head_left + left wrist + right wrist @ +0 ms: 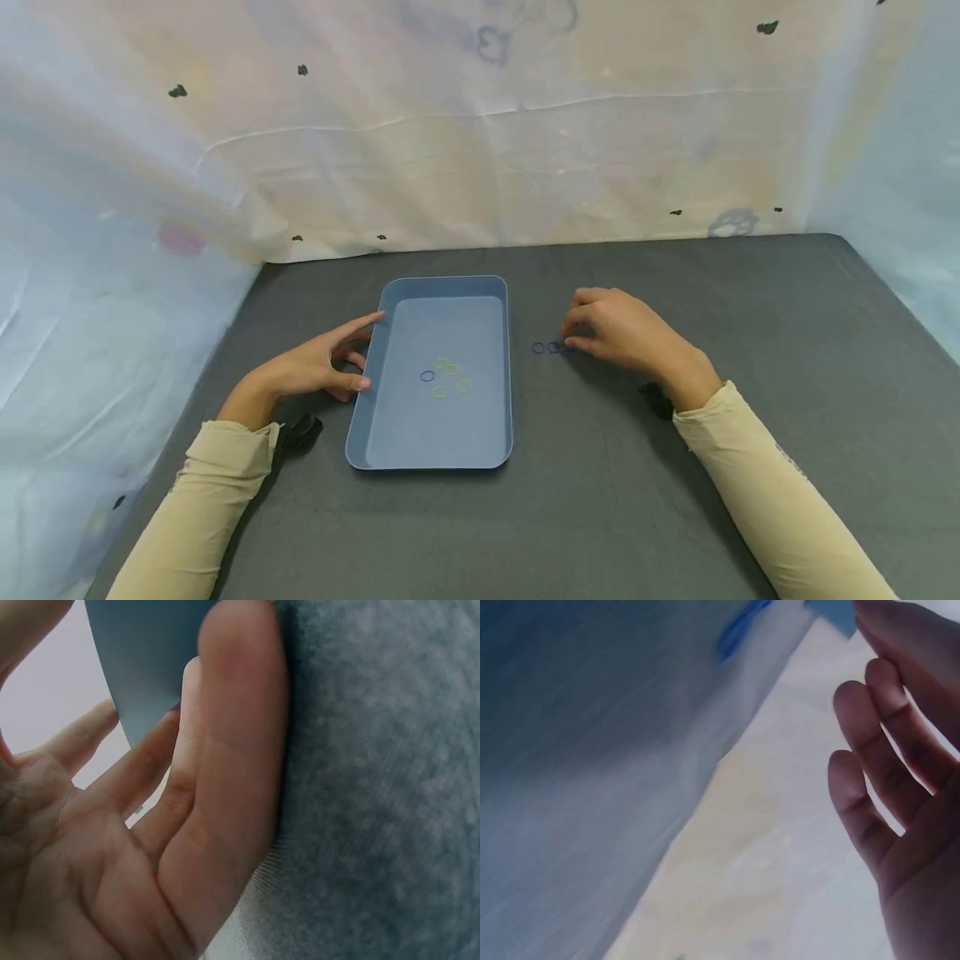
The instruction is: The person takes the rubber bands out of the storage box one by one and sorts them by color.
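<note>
My left hand (pixel 318 364) is at the left side of a shallow blue-grey tray (pixel 487 454), with the index fingertip and thumb on its rim. In the left wrist view the fingers (pixel 236 742) are fairly straight along the tray's outer wall. Inside the tray lie several thin yellow rings (pixel 464 392) and one dark blue ring (pixel 427 381). To the tray's right, my right hand (pixel 618 327) hovers low over a short row of thin blue rings (pixel 537 353), its fingers loosely bent. The right wrist view shows a blue ring (pixel 735 634) apart from the fingers.
Dark grey cloth covers the table (pixel 570 517). A pale patterned sheet (pixel 487 167) hangs along the back edge, with light blue sheeting (pixel 97 350) at the left and more at the right. A black strap (pixel 302 433) sits at my left wrist.
</note>
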A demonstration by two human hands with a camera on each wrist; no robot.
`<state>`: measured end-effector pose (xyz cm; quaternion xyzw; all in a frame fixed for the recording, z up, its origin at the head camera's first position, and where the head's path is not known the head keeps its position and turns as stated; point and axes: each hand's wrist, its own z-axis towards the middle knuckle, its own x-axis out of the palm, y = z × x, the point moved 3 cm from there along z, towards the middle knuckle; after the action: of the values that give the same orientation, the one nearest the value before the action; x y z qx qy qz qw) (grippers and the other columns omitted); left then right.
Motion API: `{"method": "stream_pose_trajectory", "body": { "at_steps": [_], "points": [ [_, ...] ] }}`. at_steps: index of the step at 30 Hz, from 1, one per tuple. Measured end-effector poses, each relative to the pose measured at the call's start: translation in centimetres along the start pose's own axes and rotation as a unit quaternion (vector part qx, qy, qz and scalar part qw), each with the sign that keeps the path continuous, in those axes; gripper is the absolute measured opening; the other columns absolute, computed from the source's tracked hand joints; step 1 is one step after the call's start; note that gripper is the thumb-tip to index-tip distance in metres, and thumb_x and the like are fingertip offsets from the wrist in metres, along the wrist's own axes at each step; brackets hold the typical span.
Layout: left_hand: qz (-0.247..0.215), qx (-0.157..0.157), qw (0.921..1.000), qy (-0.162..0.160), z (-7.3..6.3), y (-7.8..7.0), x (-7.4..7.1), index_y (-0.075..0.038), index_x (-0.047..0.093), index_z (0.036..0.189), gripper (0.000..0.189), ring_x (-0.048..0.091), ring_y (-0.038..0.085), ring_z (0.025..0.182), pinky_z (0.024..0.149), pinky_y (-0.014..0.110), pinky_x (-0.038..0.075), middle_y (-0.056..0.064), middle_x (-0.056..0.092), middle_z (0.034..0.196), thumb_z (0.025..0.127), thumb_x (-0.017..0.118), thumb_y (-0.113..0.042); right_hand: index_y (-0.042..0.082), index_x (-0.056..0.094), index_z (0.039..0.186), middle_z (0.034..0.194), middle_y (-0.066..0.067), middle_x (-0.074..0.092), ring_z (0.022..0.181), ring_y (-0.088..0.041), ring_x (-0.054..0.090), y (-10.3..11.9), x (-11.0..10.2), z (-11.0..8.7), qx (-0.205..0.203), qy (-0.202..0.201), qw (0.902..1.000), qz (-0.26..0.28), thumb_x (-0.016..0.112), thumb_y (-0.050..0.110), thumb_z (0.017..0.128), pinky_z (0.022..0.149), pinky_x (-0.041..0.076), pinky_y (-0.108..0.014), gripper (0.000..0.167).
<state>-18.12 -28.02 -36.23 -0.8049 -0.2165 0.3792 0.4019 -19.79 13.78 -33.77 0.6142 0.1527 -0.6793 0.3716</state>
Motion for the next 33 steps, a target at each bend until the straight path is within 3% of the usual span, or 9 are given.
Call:
{"method": "stream_pose_trajectory", "body": {
  "at_steps": [8,15,23,33],
  "points": [
    [0.002,-0.002,1.0,-0.002,-0.3,0.2,0.1,-0.037,0.008,0.161,0.101,0.054,0.031,0.116,0.076,0.042,0.058,0.017,0.015,0.164,0.088,0.078,-0.021,0.017,0.08,0.096,0.099,0.003,0.064,0.088,-0.016,0.065,4.5,1.0,2.6,-0.077,-0.026,0.996,0.039,0.079,0.016,0.086,0.077,0.054,-0.034,0.01],
    [0.004,0.007,0.9999,0.007,-0.3,-0.3,0.1,-0.033,0.006,0.161,0.102,0.055,0.033,0.115,0.076,0.042,0.057,0.02,0.011,0.164,0.089,0.077,-0.02,0.018,0.079,0.101,0.099,0.003,0.064,0.085,-0.014,0.062,7.1,2.7,4.6,-0.061,-0.012,0.9951,0.077,0.076,0.016,0.089,0.074,0.051,-0.03,0.013],
    [0.002,0.003,1.0,0.002,-0.4,-0.2,0.2,-0.034,0.007,0.161,0.102,0.053,0.033,0.116,0.076,0.042,0.058,0.02,0.011,0.164,0.088,0.078,-0.02,0.02,0.079,0.1,0.101,0.005,0.065,0.092,-0.012,0.063,9.2,4.3,6.4,-0.093,0.006,0.9906,0.1,0.075,0.018,0.09,0.08,0.052,-0.028,0.011],
    [0.0,-0.007,1.0,0.003,-0.3,0.1,0.2,-0.036,0.007,0.161,0.102,0.056,0.029,0.113,0.076,0.043,0.058,0.019,0.01,0.165,0.089,0.077,-0.02,0.019,0.079,0.1,0.098,0.003,0.066,0.094,-0.01,0.064,10.7,5.9,8.3,-0.094,0.015,0.9897,0.108,0.076,0.022,0.09,0.086,0.052,-0.027,0.011]
  ]
}}
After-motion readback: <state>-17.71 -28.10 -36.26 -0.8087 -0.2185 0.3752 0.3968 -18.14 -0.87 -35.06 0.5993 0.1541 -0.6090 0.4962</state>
